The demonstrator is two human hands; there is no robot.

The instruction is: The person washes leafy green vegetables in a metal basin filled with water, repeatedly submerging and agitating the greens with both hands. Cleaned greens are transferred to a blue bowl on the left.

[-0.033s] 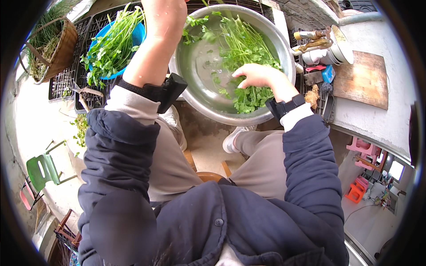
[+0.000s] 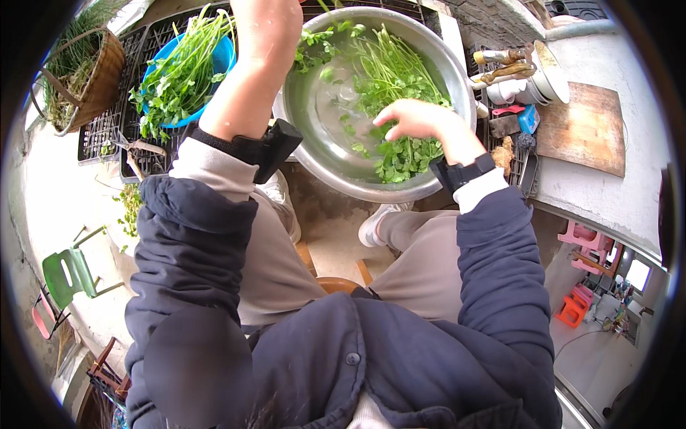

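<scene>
A wide metal basin (image 2: 464, 107) of water stands before me, with a bunch of long-stemmed leafy greens (image 2: 407, 89), resembling celery, along its right side. My right hand (image 2: 414, 120) hovers over their leaves, thumb and fingers apart, holding nothing. My left hand (image 2: 268, 25) is raised at the top edge, where the picture cuts off its fingers; whether it holds anything is hidden. Just right of it, a small leafy sprig (image 2: 318, 46) hangs or floats at the basin's upper left. More of the same greens (image 2: 179, 79) fill a blue bowl (image 2: 171, 123) to the left.
A wicker basket (image 2: 100, 79) of grassy greens stands far left, beside black plastic crates (image 2: 100, 139). At right are stacked bowls (image 2: 547, 75), brushes (image 2: 500, 56), a blue packet (image 2: 529, 119) and a wooden board (image 2: 582, 129) on a ledge. A green chair (image 2: 68, 275) stands lower left.
The sprig near my left hand and loose leaves in the water have shifted slightly. My right hand has risen a touch. The left arm is almost still.
</scene>
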